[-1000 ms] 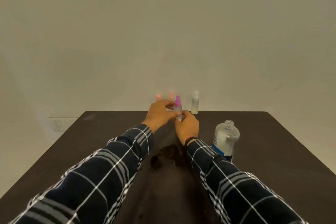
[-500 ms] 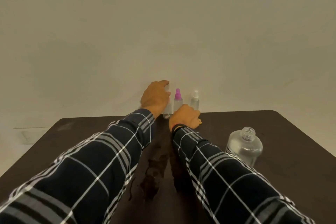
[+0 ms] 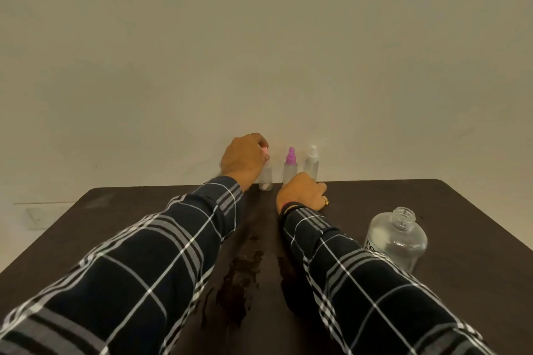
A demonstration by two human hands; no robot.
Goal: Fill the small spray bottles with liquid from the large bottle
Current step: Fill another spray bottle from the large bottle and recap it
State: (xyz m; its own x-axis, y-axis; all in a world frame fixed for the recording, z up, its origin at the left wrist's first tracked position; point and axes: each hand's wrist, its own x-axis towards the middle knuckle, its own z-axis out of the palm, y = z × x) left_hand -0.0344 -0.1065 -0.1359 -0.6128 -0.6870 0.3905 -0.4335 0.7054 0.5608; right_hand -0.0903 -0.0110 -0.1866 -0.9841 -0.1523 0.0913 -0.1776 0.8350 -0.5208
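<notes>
Fingers of my left hand curl around the pink top of a small spray bottle at the far edge of the dark table, pinching the cap while the clear body stands upright below my knuckles, touching the tabletop. My right hand rests knuckles-up on the wood just in front of the purple-capped bottle and the white-capped bottle; its fingers are curled under and hold nothing I can see. Those two stand capped in a row against the wall, which I judge keeps them out of the pouring space. Nearer me on the right, well apart from the row, the large bottle waits upright with its neck uncapped, part full of clear liquid, ready to pour. Wet patches darken the table between my plaid sleeves. My grip on the pink cap suggests this bottle is either being closed or about to be opened; which, I cannot tell.
</notes>
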